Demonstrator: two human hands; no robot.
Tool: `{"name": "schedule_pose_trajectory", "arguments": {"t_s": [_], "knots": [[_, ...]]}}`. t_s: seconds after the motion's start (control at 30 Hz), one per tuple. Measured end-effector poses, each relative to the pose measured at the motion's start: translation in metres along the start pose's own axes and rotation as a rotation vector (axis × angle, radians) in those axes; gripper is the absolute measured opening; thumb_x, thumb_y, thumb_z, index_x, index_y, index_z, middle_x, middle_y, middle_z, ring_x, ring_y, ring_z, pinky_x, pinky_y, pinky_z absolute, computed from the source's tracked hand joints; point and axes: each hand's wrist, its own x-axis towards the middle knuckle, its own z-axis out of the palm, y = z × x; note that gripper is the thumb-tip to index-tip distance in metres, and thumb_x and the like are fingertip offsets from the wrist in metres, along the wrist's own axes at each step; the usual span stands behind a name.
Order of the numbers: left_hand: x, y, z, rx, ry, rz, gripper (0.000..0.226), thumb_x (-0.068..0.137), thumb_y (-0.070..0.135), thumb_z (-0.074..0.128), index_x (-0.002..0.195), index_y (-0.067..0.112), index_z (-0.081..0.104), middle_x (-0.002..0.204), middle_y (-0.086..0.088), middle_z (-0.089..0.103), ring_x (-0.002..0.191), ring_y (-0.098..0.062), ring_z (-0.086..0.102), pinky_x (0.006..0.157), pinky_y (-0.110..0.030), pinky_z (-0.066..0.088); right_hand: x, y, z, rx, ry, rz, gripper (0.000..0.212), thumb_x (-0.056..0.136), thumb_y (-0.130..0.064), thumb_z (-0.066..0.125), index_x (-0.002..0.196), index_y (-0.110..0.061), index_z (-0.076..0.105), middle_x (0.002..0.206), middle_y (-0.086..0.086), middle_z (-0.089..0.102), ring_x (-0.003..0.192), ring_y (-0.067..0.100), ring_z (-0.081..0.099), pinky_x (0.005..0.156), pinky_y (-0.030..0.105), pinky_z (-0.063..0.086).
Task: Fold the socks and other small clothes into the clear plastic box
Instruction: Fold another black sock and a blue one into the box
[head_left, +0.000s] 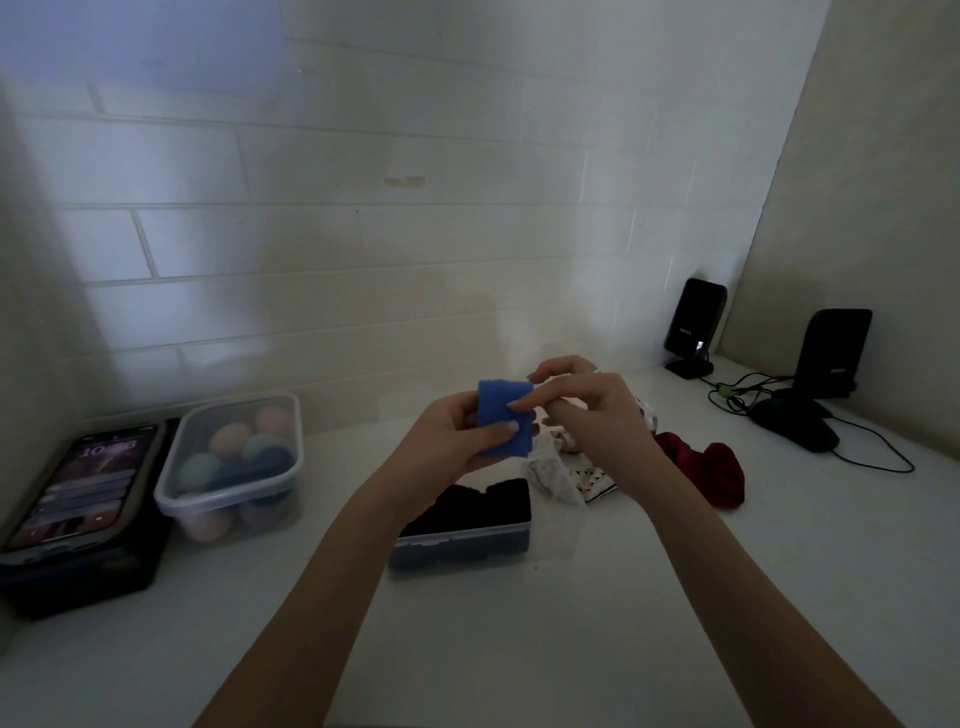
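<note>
Folding the blue sock (505, 423) well means we keep its edges square and the bundle tight before lowering it. It sits in the air above the clear plastic box (462, 540), our left hand (447, 439) clamped on it with the thumb across the front, our right hand (582, 410) pinching its upper edge. Unfolded clothes (566, 467) wait on the tabletop (519, 649) just beside the box.

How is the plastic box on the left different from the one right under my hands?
The left box holds round pastel balls, some peach, some teal; the near box holds dark folded cloth. The left box sits beside a phone; the near box lies below both hands, left and right, which hold a blue cloth. Both are clear plastic and lidless.
</note>
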Motion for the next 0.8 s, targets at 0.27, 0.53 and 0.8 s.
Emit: {"name": "schedule_pose_trajectory", "arguments": {"t_s": [0.27, 0.53, 0.8], "knots": [[-0.001, -0.007, 0.003, 0.51, 0.168, 0.421, 0.034, 0.07, 0.002, 0.077, 0.094, 0.017, 0.058, 0.081, 0.003, 0.07, 0.072, 0.001, 0.064, 0.068, -0.009, 0.05, -0.009, -0.007, -0.002, 0.203, -0.187, 0.57, 0.037, 0.092, -0.053, 0.042, 0.106, -0.023, 0.06, 0.073, 0.014, 0.074, 0.056, 0.023, 0.068, 0.052, 0.025, 0.055], [-0.006, -0.004, 0.016, 0.581, 0.188, 0.594, 0.027, 0.064, -0.008, 0.074, 0.084, 0.009, 0.065, 0.08, 0.0, 0.067, 0.076, -0.001, 0.063, 0.068, -0.006, 0.046, -0.01, -0.004, -0.006, 0.511, -0.292, 0.781, 0.037, 0.087, -0.043, 0.056, 0.103, -0.01, 0.065, 0.091, 0.01, 0.072, 0.069, 0.015, 0.07, 0.06, 0.024, 0.059], [-0.007, 0.0, 0.011, 0.743, 0.039, 0.564, 0.056, 0.068, 0.001, 0.075, 0.118, 0.017, 0.055, 0.114, 0.007, 0.059, 0.104, -0.007, 0.057, 0.087, -0.011, 0.044, -0.009, 0.005, -0.017, 0.57, -0.396, 0.615, 0.041, 0.076, -0.014, 0.065, 0.116, -0.005, 0.062, 0.108, 0.012, 0.067, 0.092, 0.021, 0.067, 0.078, 0.029, 0.059]]}}
